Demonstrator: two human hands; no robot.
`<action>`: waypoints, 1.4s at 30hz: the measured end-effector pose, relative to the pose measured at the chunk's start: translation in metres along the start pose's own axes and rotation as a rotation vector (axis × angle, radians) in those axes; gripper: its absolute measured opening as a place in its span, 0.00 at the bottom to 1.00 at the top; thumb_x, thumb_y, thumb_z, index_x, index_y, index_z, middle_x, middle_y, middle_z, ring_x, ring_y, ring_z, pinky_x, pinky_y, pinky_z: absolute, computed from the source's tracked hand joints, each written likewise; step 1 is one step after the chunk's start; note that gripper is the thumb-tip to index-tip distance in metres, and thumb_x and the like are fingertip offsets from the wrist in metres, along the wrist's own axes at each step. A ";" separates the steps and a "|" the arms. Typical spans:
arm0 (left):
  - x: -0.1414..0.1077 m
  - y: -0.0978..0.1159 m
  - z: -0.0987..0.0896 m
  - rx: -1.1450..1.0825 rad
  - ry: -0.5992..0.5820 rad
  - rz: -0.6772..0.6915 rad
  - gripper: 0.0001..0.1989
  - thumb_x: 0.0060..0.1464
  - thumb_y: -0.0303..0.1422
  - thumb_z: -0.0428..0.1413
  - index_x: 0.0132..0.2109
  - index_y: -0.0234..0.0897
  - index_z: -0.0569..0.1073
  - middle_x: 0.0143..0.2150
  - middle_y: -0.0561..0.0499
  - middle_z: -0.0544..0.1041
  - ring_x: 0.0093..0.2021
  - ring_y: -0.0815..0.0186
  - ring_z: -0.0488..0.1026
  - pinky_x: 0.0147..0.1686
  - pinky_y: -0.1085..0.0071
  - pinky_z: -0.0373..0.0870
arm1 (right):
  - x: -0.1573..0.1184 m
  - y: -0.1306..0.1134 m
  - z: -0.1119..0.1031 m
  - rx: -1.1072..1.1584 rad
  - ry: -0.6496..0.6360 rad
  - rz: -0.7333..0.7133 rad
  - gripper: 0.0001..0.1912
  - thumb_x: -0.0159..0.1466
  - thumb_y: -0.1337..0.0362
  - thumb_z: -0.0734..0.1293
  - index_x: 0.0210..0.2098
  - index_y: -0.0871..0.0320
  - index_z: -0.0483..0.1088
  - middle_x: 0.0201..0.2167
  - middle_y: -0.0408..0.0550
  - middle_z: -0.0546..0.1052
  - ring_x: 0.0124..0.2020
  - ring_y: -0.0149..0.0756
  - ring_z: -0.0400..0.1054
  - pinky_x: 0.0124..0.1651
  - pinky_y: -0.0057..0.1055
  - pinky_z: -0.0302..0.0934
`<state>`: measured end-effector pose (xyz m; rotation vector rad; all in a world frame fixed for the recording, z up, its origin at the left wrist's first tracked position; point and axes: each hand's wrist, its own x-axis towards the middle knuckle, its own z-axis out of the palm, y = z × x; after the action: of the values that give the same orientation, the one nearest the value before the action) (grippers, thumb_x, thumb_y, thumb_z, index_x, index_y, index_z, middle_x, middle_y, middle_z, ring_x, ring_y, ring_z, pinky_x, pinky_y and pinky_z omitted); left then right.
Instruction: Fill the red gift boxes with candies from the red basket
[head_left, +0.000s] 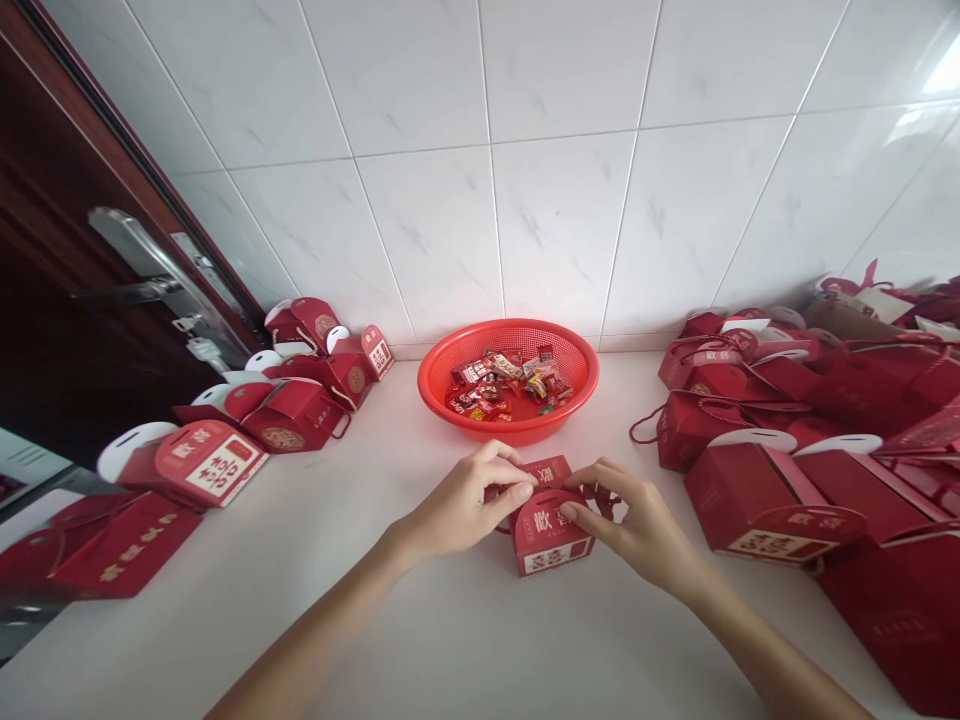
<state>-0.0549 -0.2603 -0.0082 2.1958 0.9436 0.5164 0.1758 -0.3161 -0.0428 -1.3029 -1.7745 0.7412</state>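
Head view: pinching a red box (546,535) at the top, with left hand (484,492) and right hand (637,518) closed on it (near a basket (429,390) of wrapped sweets (508,368)).

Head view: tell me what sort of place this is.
Probably a room in a home, though that isn't certain: a white tabletop stands against a marbled tile wall, beside a dark door with keys hanging at its handle.
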 end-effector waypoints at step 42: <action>0.006 0.061 -0.025 -0.905 0.031 -0.162 0.16 0.54 0.39 0.64 0.48 0.38 0.77 0.50 0.46 0.77 0.52 0.58 0.73 0.56 0.56 0.69 | 0.042 -0.045 -0.015 0.308 -0.175 0.067 0.10 0.59 0.59 0.68 0.36 0.60 0.74 0.34 0.49 0.79 0.32 0.36 0.71 0.35 0.33 0.66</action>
<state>-0.0370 -0.2759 0.0536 1.2911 0.6933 0.7218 0.1608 -0.2892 0.0124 -1.1207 -1.6751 1.1468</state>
